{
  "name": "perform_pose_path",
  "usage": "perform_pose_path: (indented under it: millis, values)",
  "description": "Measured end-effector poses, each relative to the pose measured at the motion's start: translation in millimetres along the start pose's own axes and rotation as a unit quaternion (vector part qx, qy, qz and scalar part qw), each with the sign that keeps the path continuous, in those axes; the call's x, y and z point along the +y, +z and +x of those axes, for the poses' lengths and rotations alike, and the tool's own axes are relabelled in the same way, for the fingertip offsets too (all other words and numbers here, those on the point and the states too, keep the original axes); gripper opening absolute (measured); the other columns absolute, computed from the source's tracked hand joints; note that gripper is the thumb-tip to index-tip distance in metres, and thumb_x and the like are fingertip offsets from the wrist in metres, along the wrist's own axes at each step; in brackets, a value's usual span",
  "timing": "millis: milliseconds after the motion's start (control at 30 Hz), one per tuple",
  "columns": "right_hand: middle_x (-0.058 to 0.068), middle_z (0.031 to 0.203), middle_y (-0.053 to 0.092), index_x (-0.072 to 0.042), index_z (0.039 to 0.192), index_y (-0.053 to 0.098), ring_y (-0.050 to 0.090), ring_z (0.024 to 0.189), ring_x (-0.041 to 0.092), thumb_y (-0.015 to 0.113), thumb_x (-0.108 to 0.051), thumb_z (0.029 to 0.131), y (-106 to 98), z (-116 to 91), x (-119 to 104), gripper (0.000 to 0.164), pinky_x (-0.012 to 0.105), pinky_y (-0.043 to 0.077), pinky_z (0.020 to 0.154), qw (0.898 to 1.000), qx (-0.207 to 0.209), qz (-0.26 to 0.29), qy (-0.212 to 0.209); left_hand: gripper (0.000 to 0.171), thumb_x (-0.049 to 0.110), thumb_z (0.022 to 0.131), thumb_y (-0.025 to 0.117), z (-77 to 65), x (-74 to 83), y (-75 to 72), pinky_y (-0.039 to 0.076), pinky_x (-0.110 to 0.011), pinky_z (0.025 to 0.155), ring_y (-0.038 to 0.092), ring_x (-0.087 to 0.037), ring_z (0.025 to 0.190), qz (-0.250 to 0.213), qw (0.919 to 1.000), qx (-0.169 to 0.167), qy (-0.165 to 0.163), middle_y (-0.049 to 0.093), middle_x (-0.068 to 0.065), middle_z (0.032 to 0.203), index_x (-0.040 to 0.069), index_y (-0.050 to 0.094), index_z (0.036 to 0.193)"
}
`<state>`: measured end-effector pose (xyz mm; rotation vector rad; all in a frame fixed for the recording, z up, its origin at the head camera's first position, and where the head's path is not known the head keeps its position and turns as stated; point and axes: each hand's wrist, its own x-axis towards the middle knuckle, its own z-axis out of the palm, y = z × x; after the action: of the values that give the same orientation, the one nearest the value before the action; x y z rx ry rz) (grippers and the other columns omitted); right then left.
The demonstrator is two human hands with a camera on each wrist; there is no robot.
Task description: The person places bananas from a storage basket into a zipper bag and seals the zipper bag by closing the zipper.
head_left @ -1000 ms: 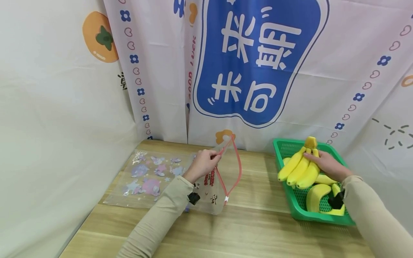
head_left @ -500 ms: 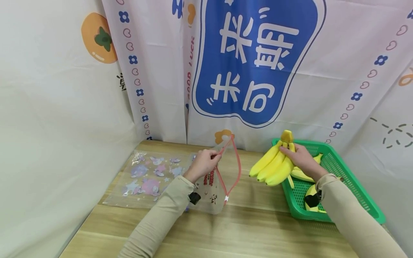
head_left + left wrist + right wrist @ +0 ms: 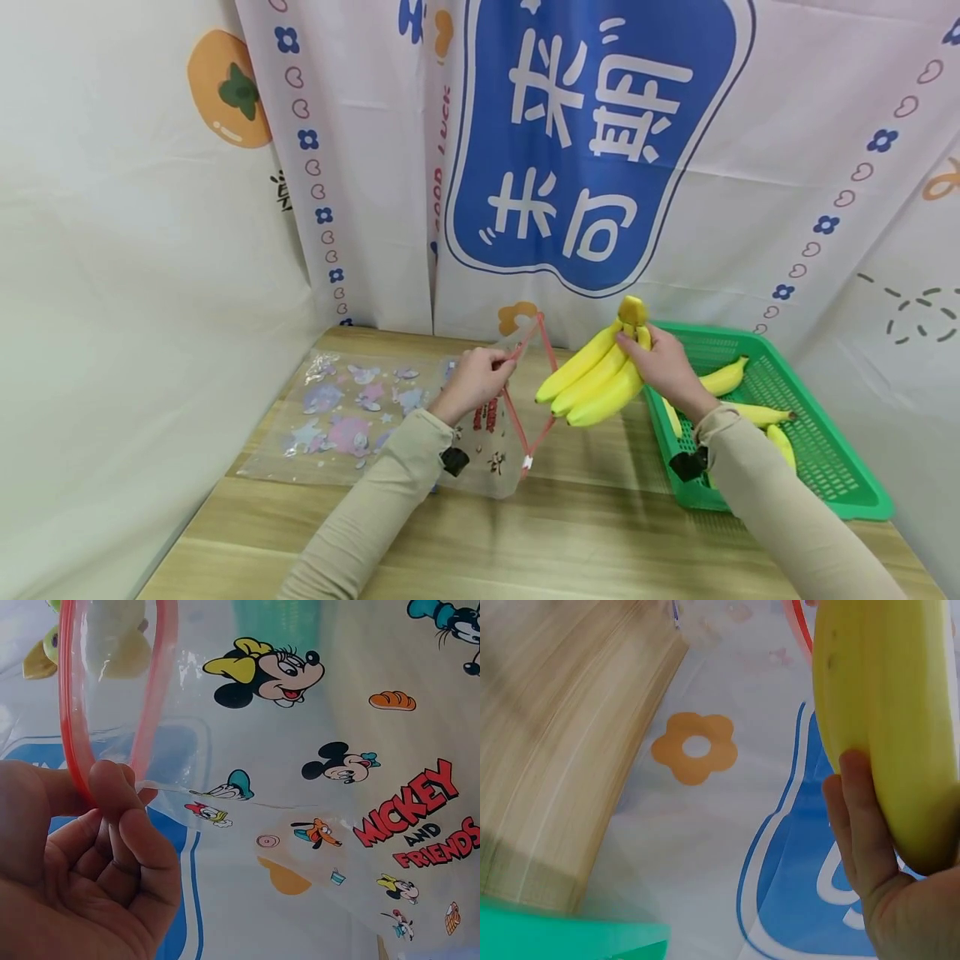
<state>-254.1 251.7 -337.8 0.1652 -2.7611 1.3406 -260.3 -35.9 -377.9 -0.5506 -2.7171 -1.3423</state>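
Note:
My left hand (image 3: 477, 382) pinches the mouth edge of a clear zip bag (image 3: 491, 442) with a red zip strip and Mickey and Friends print. The bag stands up from the table with its mouth spread, facing right. In the left wrist view, thumb and fingertips close on the red strip (image 3: 71, 697). My right hand (image 3: 667, 367) grips a bunch of yellow bananas (image 3: 592, 379) near its stem, tips angled down-left. The tips overlap the right side of the bag's mouth in the head view. In the right wrist view, fingers (image 3: 862, 817) lie against one banana (image 3: 889, 712).
Another clear bag (image 3: 348, 425) with pastel prints lies flat at the left of the wooden table (image 3: 570, 533). At the right stands a green basket (image 3: 817, 412) with several bananas (image 3: 723, 379) in it. A printed curtain (image 3: 375, 208) hangs behind the table.
My right hand has carried the banana bunch left, from over the basket to the bag's mouth. The basket shifted slightly right early on. My left hand has stayed on the bag.

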Motion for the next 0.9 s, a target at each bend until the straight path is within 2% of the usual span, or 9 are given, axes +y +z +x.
perform_pose_path:
  millis: [167, 300, 433, 633, 800, 900]
  values:
    - [0.015, 0.086, 0.063, -0.007, 0.119, 0.054, 0.06, 0.063, 0.02, 0.05, -0.048, 0.095, 6.5, -2.1, -5.0, 0.049, 0.032, 0.051, 0.055, 0.999, 0.021, -0.034, -0.018, 0.024, 0.022, 0.098, 0.049, 0.1, 1.2, 0.6, 0.033, -0.023, 0.034, 0.045, -0.012, 0.039, -0.001, 1.0, -0.003, 0.003, 0.059, 0.001, 0.058, 0.013, 0.07, 0.089]
    - [0.015, 0.083, 0.061, -0.006, 0.119, 0.055, 0.057, 0.059, 0.02, 0.05, -0.046, 0.095, 9.8, -3.9, -6.8, 0.047, 0.032, 0.048, 0.052, 0.997, 0.04, -0.065, -0.028, 0.025, 0.021, 0.098, 0.049, 0.8, 2.6, 1.1, 0.032, -0.022, 0.033, 0.042, -0.012, 0.038, -0.009, 0.9999, -0.006, 0.007, 0.058, -0.003, 0.057, 0.012, 0.069, 0.086]
    - [0.016, 0.083, 0.059, -0.007, 0.119, 0.055, 0.055, 0.059, 0.02, 0.05, -0.045, 0.096, 13.0, -3.8, -7.1, 0.045, 0.031, 0.046, 0.05, 0.994, 0.055, -0.091, -0.029, 0.025, 0.017, 0.098, 0.049, 2.7, 3.8, 2.7, 0.033, -0.021, 0.035, 0.042, -0.011, 0.04, -0.019, 0.9997, -0.009, 0.011, 0.056, -0.004, 0.057, 0.008, 0.069, 0.087]
    - [0.016, 0.089, 0.061, -0.006, 0.115, 0.056, 0.055, 0.066, 0.022, 0.05, -0.038, 0.097, 19.7, -3.4, -10.1, 0.038, 0.031, 0.046, 0.053, 0.991, 0.066, -0.113, -0.04, 0.024, 0.016, 0.098, 0.049, 5.6, 7.4, 6.1, 0.035, -0.021, 0.037, 0.048, -0.011, 0.044, -0.018, 0.9997, -0.013, 0.004, 0.056, -0.003, 0.058, 0.007, 0.07, 0.089]
    - [0.015, 0.092, 0.059, -0.004, 0.112, 0.056, 0.054, 0.073, 0.025, 0.049, -0.034, 0.098, 26.0, -3.5, -14.1, 0.034, 0.033, 0.046, 0.06, 0.989, 0.055, -0.124, -0.054, 0.03, 0.018, 0.099, 0.047, 7.3, 11.4, 8.0, 0.034, -0.021, 0.037, 0.046, -0.012, 0.043, -0.016, 0.9997, -0.018, 0.007, 0.054, -0.004, 0.057, 0.004, 0.067, 0.082]
    - [0.013, 0.092, 0.058, -0.003, 0.11, 0.056, 0.053, 0.075, 0.025, 0.048, -0.032, 0.098, 30.5, -5.0, -16.4, 0.032, 0.035, 0.046, 0.062, 0.989, 0.04, -0.125, -0.06, 0.031, 0.018, 0.099, 0.046, 7.8, 13.1, 9.1, 0.034, -0.021, 0.037, 0.046, -0.012, 0.044, -0.023, 0.9995, -0.021, 0.005, 0.053, -0.005, 0.058, 0.006, 0.064, 0.077]
